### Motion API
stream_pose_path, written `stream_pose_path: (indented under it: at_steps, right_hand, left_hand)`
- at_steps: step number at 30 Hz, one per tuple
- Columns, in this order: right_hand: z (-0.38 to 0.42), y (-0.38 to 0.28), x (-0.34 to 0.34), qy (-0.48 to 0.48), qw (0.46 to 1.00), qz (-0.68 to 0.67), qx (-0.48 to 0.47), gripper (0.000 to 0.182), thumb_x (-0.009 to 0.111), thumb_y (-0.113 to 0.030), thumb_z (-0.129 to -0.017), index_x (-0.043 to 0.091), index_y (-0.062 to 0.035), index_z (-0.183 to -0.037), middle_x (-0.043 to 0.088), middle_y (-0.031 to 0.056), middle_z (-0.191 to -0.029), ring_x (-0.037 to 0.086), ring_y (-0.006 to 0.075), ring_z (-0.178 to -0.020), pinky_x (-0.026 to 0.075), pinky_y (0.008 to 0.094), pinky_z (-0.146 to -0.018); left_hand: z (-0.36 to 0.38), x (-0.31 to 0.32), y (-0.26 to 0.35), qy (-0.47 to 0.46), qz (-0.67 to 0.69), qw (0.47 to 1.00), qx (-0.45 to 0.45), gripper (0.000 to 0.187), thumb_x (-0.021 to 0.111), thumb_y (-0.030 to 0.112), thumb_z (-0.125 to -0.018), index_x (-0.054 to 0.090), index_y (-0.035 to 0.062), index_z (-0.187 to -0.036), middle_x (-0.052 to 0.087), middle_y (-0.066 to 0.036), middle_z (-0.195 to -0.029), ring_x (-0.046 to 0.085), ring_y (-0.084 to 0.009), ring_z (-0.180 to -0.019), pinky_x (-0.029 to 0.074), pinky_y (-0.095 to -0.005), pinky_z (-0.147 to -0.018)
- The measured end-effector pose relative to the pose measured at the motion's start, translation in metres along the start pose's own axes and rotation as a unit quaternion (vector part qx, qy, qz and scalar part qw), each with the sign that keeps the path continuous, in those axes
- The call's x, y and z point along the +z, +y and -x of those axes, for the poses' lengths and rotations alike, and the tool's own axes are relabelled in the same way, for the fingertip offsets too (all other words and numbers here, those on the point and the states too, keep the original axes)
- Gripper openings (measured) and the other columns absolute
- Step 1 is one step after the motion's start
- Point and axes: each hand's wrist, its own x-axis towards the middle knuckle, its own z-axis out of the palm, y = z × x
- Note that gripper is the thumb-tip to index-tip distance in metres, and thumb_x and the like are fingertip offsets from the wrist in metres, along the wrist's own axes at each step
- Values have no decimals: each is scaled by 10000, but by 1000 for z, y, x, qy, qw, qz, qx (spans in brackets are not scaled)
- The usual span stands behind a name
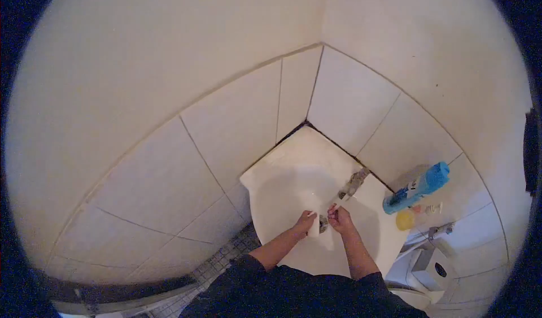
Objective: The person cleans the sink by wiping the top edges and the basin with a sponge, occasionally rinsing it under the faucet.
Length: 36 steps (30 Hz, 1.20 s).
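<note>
Both hands are over the white washbasin [276, 174], in front of its metal tap [355, 185]. My left hand [305, 223] is closed around a pale, oblong white object [314, 226], whose exact kind I cannot make out. Close beside it on the right, my right hand [340, 220] has its fingers curled together just below the tap's spout. Whatever those fingers may hold is too small and blurred to name. Between the hands the dark drain [323, 223] shows in the bowl.
On the basin's right rim stand a blue bottle [418, 188] and a yellow round item [405, 220]. Tiled walls [237, 126] meet behind the basin. At lower right are a white box with a dark opening [432, 270] and part of a toilet [409, 296].
</note>
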Motion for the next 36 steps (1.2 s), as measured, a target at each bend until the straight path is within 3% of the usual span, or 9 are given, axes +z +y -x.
stream_pose_path:
  at_steps: [5, 7, 11, 13, 16, 18, 21, 27, 36]
  right_hand:
    - [-16, -27, 21, -112, 987, -45, 107, 175, 456, -168, -818, 539, -29, -752, 543, 65, -665, 508, 117, -535, 412, 219, -445]
    - [-28, -35, 45, -133, 862, 452, -187, 225, 459, -198, -840, 559, 3, -843, 573, 89, -755, 555, 144, -622, 467, 238, -560]
    - [-13, -99, 135, -54, 944, 323, -29, 296, 450, -235, -862, 556, 22, -963, 593, 133, -871, 582, 201, -776, 472, 312, -730]
    - [-19, -111, 143, -10, 734, 602, -314, 286, 457, -226, -842, 551, -22, -1019, 598, 144, -909, 571, 308, -827, 448, 381, -759]
    - [0, -137, 151, 19, 640, 678, -361, 301, 454, -187, -828, 522, -23, -1070, 550, 171, -1047, 536, 328, -939, 418, 392, -835]
    - [12, -148, 142, 137, 465, 763, -429, 274, 473, -183, -817, 533, 2, -1010, 514, 190, -1078, 501, 316, -987, 412, 367, -836]
    - [30, -160, 118, 295, 495, 745, -336, 240, 467, -149, -805, 535, -1, -982, 520, 191, -1066, 497, 327, -984, 396, 381, -849]
    - [54, -127, 88, 279, 516, 709, -391, 419, 443, -226, -818, 449, 18, -1157, 453, 195, -1199, 437, 317, -1106, 326, 432, -917]
    - [97, -68, 163, 157, 476, 783, -367, 714, 640, -286, -696, 303, -46, -1278, 361, 186, -1280, 368, 326, -1161, 287, 427, -952]
  left_hand:
    - [-45, 15, -3, -200, 39, 978, 43, 380, 486, 284, -830, 414, 48, -1118, 543, -117, -949, 554, -221, -792, 473, -382, -609]
    - [-24, 24, 24, -189, 172, 967, -6, 378, 515, 261, -824, 422, 43, -1118, 545, -105, -939, 551, -214, -795, 474, -380, -619]
    - [-14, 27, 36, -155, 84, 984, 6, 396, 549, 224, -810, 417, 45, -1137, 553, -98, -954, 554, -212, -836, 479, -376, -673]
    - [-7, 27, 41, -144, 63, 987, 9, 402, 558, 215, -807, 416, 46, -1142, 555, -97, -958, 554, -211, -846, 480, -375, -686]
    - [-2, 23, 49, -207, 66, 975, 42, 436, 594, 192, -787, 413, 58, -1160, 556, -100, -985, 549, -201, -885, 469, -362, -735]
    - [-1, 20, 47, -128, -94, 982, 104, 450, 620, 203, -763, 423, 88, -1151, 556, -113, -1002, 557, -205, -875, 458, -349, -745]
    - [-6, 8, 40, -97, -205, 966, 128, 472, 651, 207, -725, 435, 111, -1133, 559, -151, -994, 567, -242, -864, 449, -349, -758]
    - [25, -20, 56, -2, -281, 898, 337, 444, 667, 206, -693, 449, 114, -1070, 568, -167, -942, 572, -292, -845, 452, -375, -748]
    - [52, -56, 78, 52, -100, 946, 302, 408, 649, 237, -747, 421, 45, -1027, 549, -106, -868, 568, -185, -768, 474, -312, -658]
